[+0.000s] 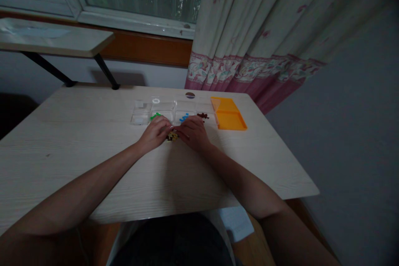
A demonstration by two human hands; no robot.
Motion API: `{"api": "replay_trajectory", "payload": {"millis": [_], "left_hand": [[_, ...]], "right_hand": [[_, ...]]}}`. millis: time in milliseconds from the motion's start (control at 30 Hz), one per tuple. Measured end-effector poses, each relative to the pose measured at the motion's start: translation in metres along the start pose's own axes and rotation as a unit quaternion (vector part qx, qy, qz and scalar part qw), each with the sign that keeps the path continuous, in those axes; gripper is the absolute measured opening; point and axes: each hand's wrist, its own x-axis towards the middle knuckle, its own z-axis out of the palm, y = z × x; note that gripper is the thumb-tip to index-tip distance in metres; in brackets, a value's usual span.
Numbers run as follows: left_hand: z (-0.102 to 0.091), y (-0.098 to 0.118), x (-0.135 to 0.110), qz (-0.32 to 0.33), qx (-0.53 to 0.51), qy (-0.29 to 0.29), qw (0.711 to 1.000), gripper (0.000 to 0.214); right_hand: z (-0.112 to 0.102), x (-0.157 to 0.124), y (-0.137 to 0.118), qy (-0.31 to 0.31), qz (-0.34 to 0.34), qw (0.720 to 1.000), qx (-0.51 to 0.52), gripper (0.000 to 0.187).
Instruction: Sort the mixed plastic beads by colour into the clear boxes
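My left hand [156, 132] and my right hand [193, 132] rest on the pale wooden table [77, 145], fingertips meeting over a small pile of yellow and dark beads [172, 136]. Both hands have their fingers curled and pinched at the pile; what each pinch holds is too small to see. Just behind the hands lies a clear compartment box [162, 110] with green pieces [155, 115], blue pieces [184, 116] and dark red pieces [203, 115] in separate compartments.
An orange lid or tray [228, 113] lies right of the clear box. A small round dark object [190, 95] sits near the table's far edge. A second table [52, 37], a window and a patterned curtain [264, 29] stand behind.
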Motion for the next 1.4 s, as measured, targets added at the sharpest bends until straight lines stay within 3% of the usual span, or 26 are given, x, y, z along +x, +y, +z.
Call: {"api": "replay_trajectory", "payload": {"millis": [233,533,700,900,1400], "left_hand": [[-0.001,0.0,-0.001,0.013,0.007,-0.021,1.0,0.03],[-0.001,0.0,-0.001,0.008,0.018,-0.007,1.0,0.031],[-0.001,0.001,0.0,0.009,0.023,0.008,1.0,0.031],[0.0,0.0,-0.002,0.016,0.022,0.01,1.0,0.031],[0.0,0.003,-0.001,0.025,0.032,0.012,0.999,0.029]], "right_hand": [[-0.002,0.001,-0.002,-0.011,0.007,1.0,0.004,0.022],[-0.002,0.001,0.0,-0.017,0.016,1.0,0.01,0.015],[-0.013,0.0,0.03,0.006,0.135,0.99,-0.05,0.02],[-0.025,-0.009,0.07,0.058,0.311,0.941,-0.122,0.025],[-0.021,-0.014,0.076,0.03,0.342,0.927,-0.148,0.031]]}}
